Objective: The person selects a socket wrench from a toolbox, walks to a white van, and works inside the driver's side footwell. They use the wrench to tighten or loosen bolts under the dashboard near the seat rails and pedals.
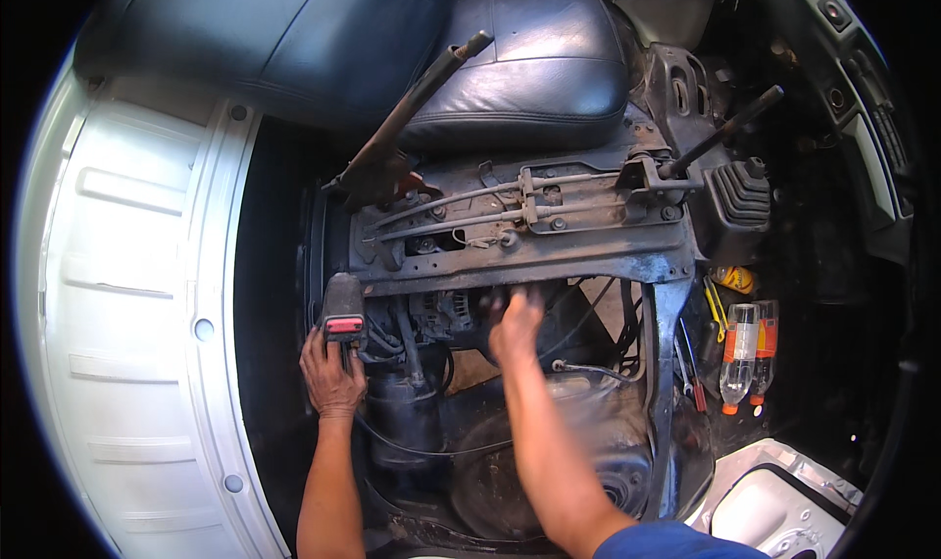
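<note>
My left hand [334, 381] rests at the left rim of the open engine bay, its fingers spread around the foot of a black seat belt buckle [342, 309] with a red button. Whether it presses on the buckle's stalk is not clear. My right hand [518, 332] reaches down into the bay, just under the front edge of the dirty metal frame [529, 269]. Its fingers are blurred and partly hidden, so anything in them does not show. Left of it sits a ribbed, alternator-like part [443, 314]. Hoses and a dark cylinder [402, 412] lie between my forearms.
Beyond the frame are black leather seats [520, 64]. A handbrake lever [417, 98] and a gear lever [725, 133] stick up. To the right lie plastic bottles [740, 358], a red-handled screwdriver [697, 392] and a yellow tool [717, 309]. A white ribbed panel [127, 329] runs along the left.
</note>
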Tool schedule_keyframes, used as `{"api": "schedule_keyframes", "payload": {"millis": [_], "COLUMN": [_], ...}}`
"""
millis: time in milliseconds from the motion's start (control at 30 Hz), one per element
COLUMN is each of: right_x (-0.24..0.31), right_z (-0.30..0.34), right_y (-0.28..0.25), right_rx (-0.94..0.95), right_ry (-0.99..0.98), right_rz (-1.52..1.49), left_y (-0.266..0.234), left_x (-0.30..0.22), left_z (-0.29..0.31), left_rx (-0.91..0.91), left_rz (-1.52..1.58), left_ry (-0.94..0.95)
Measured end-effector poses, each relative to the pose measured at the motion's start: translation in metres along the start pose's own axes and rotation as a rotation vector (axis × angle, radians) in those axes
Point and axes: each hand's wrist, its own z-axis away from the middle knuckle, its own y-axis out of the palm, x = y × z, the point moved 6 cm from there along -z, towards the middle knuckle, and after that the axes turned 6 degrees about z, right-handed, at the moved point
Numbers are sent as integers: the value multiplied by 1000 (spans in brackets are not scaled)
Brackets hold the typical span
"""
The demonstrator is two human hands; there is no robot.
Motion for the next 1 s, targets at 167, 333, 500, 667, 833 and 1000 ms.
{"api": "schedule_keyframes", "payload": {"millis": [167, 333, 500, 667, 833, 1000], "right_x": [7, -10, -84, -79, -2, -12], "right_z": [-65, 25, 99, 85, 6, -80], "right_y": [-4, -14, 46, 46, 1, -3], "right_rx": [31, 147, 354, 333, 173, 72], "right_ry": [18, 313, 348, 283, -12, 76], "right_rz": [-172, 114, 138, 204, -115, -197], "left_y": [-1, 0, 1, 2, 0, -3], "left_x": [0, 0, 0, 2, -1, -3], "left_z": [-1, -1, 0, -1, 0, -2], "left_rx": [-5, -1, -3, 30, -11, -18], "left_rz": [4, 5, -37, -28, -17, 3], "left_ry": [8, 6, 16, -25, 7, 14]}}
